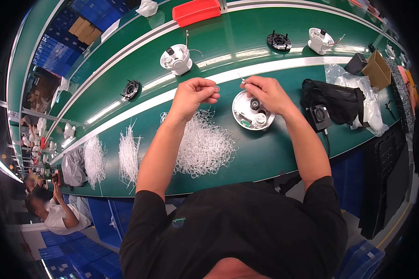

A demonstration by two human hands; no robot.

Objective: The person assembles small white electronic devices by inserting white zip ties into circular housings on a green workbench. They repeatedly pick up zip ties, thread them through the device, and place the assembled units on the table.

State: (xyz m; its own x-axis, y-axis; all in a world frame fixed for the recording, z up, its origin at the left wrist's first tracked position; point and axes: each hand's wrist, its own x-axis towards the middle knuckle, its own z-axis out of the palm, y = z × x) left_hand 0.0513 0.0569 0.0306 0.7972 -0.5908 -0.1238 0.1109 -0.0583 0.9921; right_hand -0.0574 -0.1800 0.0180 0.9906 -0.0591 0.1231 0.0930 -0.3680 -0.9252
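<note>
Left hand [195,97]: fingertips pinched on small loop [217,88]
Right hand [264,94]: fingertips closed on small piece [242,82] above white housing [239,109]
White ties [204,149]: heaped left of housing, likely for reach

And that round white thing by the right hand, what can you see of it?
The round white housing looks like plastic and lies open side up on the green bench. Inside sit a black round part, a white round part and a small green piece. The right hand overlaps its upper right edge; contact is unclear.
</note>
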